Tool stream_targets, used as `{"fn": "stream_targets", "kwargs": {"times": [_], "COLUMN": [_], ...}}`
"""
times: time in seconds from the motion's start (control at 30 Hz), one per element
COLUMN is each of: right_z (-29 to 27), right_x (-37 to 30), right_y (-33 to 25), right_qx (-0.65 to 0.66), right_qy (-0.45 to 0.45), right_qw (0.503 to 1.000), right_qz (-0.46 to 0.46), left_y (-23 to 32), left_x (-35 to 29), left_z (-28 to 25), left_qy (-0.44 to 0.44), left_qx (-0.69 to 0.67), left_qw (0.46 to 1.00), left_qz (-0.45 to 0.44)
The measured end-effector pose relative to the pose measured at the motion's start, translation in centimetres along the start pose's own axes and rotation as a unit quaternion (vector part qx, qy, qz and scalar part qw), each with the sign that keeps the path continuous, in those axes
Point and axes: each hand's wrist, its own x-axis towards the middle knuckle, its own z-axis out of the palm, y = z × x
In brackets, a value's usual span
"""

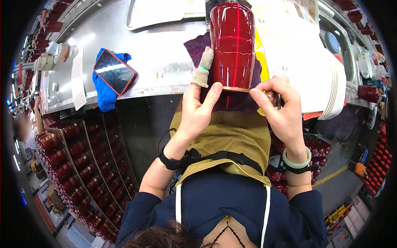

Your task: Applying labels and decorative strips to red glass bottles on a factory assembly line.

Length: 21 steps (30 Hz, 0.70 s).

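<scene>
Our left fingers (205, 65) grip a red bottle (231, 51) at the desk's (159, 78) front edge; what curled right fingers (279, 85) hold, we cannot tell.

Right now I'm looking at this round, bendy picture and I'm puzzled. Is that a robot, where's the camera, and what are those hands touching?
There's no robot here, just a person with two bare hands. The camera sits on the person's head and looks down; its very wide lens makes straight edges bend. That's why you see their own arms coming up from below.

The left hand, with a beige cover on one finger, touches the lower left of a shiny red bottle. The right hand is curled at its lower right; I can't tell whether it grips something small. A purple cloth shows around the bottle. On the metal table, to the left, a phone lies on a blue cloth.
</scene>
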Motion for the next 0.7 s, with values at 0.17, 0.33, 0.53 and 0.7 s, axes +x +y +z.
{"fn": "stream_targets", "kwargs": {"times": [0.17, 0.33, 0.53, 0.7], "right_z": [0.0, -0.1, 0.2, 0.7], "right_x": [0.0, 0.3, 0.7, 0.6], "right_y": [0.3, 0.6, 1.2, 1.9], "right_qx": [0.002, 0.047, 0.009, 0.025], "right_qy": [-0.005, -0.025, 0.001, 0.009], "right_qw": [1.0, 0.998, 0.999, 0.998], "right_qz": [0.003, 0.029, 0.053, 0.06], "left_y": [0.2, -0.4, 0.3, 2.0], "left_x": [0.1, 1.4, 0.9, 0.7], "left_z": [0.1, -0.9, -0.1, 0.6], "left_qy": [0.009, 0.012, 0.034, -0.017], "left_qx": [-0.047, 0.275, 0.302, 0.097], "left_qw": [0.999, 0.958, 0.945, 0.995], "left_qz": [-0.017, 0.079, 0.125, 0.014]}}
